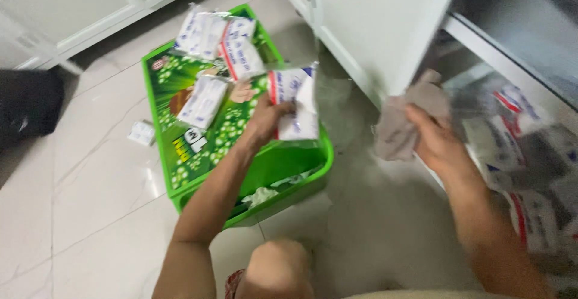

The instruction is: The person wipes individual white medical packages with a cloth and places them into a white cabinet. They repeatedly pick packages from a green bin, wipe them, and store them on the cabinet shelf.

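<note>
While over the green bin (289, 166): packet (295, 103) in left hand (268, 121)

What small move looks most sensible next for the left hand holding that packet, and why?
Probably lowering the white packet onto the green bin. The left hand grips it right above the bin's lid, where similar packets already lie, while the right hand holds a grey cloth by the open cabinet.

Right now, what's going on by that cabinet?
A person crouches on the tiled floor by an open white cabinet. The left hand holds a white sachet packet over a green plastic bin, whose lid carries more packets. The right hand grips a crumpled grey cloth at the cabinet's lower shelf.
</note>
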